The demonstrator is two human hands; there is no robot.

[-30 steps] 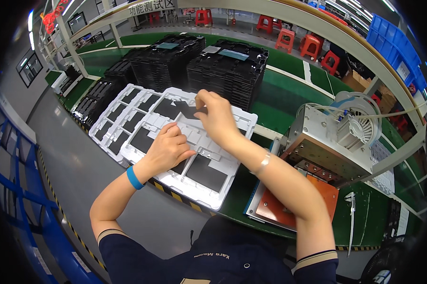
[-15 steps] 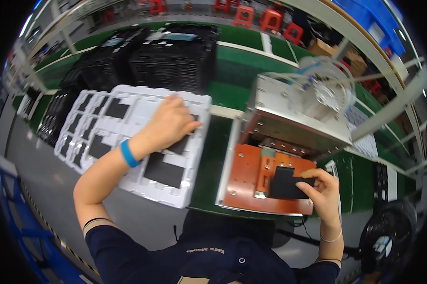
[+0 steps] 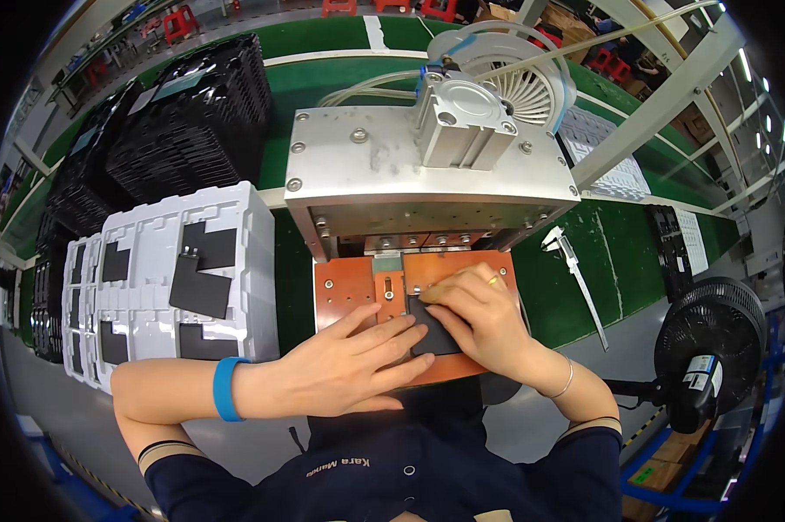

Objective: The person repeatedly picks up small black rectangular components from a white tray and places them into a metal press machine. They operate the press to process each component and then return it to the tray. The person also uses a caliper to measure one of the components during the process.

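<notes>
A notched black flat piece (image 3: 436, 331) lies on the orange plate (image 3: 345, 291) of a metal bench press. My right hand (image 3: 488, 322) has thumb and fingertips pinched together at the piece's upper edge, partly hiding it. From the left, my left hand (image 3: 332, 370) reaches over the plate's front edge with fingers spread, their tips at the piece's left side. Left of the press, a white molded tray (image 3: 153, 248) holds several similar black pieces. One loose black piece (image 3: 199, 291) lies askew across it.
The press's silver housing (image 3: 366, 170), topped by a cylinder, rises just beyond my hands. A caliper (image 3: 577, 283) lies on the green bench to the right. Tall stacks of black trays (image 3: 184, 122) stand at the back left; a black fan (image 3: 714, 339) is at far right.
My left hand has moved from the white tray to the orange plate. My right hand has shifted its hold to the black piece's upper edge. The view has turned toward the press.
</notes>
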